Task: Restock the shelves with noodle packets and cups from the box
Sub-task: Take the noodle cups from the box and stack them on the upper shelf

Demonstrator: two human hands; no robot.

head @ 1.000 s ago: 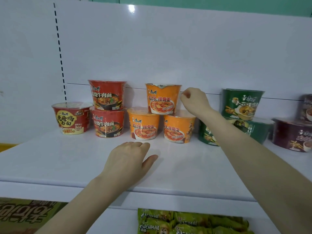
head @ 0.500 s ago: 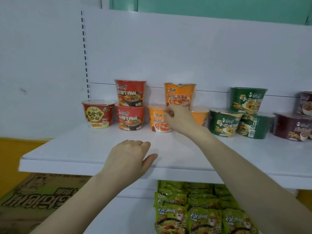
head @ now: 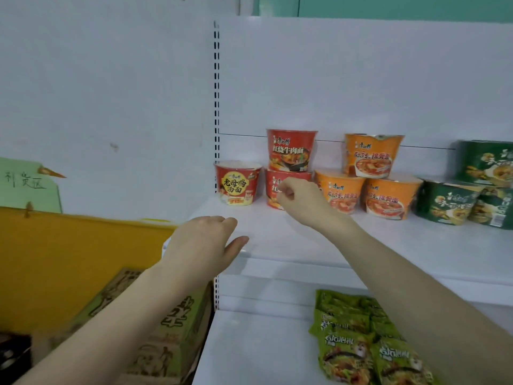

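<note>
Noodle cups stand at the back of the white upper shelf (head: 402, 245): a red-and-yellow cup (head: 237, 183), two stacked red cups (head: 290, 150), three orange cups (head: 372, 155) in a pyramid, and green cups (head: 447, 202) to the right. My right hand (head: 301, 200) hovers in front of the lower red cup with fingers loosely curled, holding nothing. My left hand (head: 204, 241) is at the shelf's front left corner, fingers apart and empty. Green noodle packets (head: 358, 343) lie on the lower shelf. The cardboard box (head: 158, 337) sits at the lower left.
A white wall with a green paper sign (head: 26, 186) and a yellow panel (head: 69, 259) is left of the shelving. A perforated upright (head: 216, 107) marks the shelf's left edge. Bare lower shelf (head: 258, 348) lies left of the packets.
The view has swung left and pulled back, so the box and wall show. My right hand has drawn back from the top orange cup leftward to the red cups. My left hand stays at the shelf edge.
</note>
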